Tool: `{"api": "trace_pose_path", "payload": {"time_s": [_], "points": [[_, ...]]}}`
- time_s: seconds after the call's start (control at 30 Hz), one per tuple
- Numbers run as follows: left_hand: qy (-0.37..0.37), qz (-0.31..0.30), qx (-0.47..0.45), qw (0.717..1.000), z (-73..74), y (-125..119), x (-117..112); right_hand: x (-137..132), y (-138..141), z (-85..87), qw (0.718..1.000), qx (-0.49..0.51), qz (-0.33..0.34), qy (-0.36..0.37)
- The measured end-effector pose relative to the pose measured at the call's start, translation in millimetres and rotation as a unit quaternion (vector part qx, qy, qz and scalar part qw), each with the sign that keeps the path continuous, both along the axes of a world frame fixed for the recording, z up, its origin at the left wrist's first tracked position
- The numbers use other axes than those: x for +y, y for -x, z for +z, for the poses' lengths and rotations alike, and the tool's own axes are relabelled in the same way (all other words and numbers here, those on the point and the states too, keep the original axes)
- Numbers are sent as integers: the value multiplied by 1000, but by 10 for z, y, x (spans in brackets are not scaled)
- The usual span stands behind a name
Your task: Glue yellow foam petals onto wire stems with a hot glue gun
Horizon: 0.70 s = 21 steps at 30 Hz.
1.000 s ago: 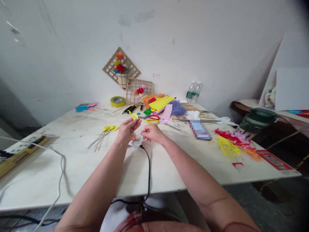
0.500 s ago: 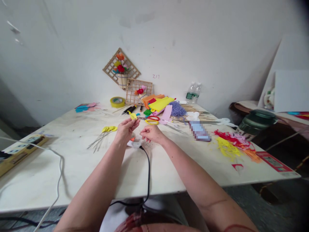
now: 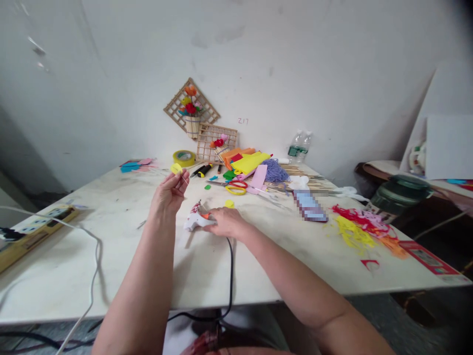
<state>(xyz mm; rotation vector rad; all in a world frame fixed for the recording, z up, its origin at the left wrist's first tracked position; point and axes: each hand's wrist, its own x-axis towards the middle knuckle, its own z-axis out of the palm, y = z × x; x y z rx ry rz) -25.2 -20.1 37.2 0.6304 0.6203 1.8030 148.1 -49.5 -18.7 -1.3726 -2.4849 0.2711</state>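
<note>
- my left hand [image 3: 169,192] pinches a rounded, thin-stemmed yellow petal [image 3: 176,168], left of the white glue gun [image 3: 192,222]
- my right hand [image 3: 226,222] curls round that gun — yellow disc [image 3: 229,203] just beyond it

two bottles [image 3: 295,150], two lattice panels [image 3: 204,148], one glue gun [image 3: 194,221], one tape roll [image 3: 184,158]

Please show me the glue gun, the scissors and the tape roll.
Glue gun [image 3: 198,221]: head view, on its white body.
Scissors [image 3: 229,187]: head view, on the yellow handle, near the pivot.
Tape roll [image 3: 184,163]: head view, on its yellow outer side.
</note>
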Motion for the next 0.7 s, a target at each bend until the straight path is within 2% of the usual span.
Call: {"api": "trace_pose_path", "payload": {"time_s": [0.1,0.2,0.33,0.43,0.5,0.6,0.7], "points": [[-2,-1,-2,1000,28,38,-20,-95,150,-9,997,-57,17,-50],[-5,-3,1,1000,32,70,-21,-123,234,-20,994,-89,19,-65],[4,4,-8,1000,52,100,-17,-152,256,4,989,-118,31,-80],[8,10,-9,1000,141,129,-41,-176,218,53,987,-105,28,-115],[0,13,-1,1000,225,165,-60,-168,158,105,986,-95,-1,-136],[-16,18,1,1000,298,233,-59,-96,3,200,984,-89,-78,-135],[0,17,-9,1000,221,276,1,34,-225,282,974,-78,-187,-104]]}}
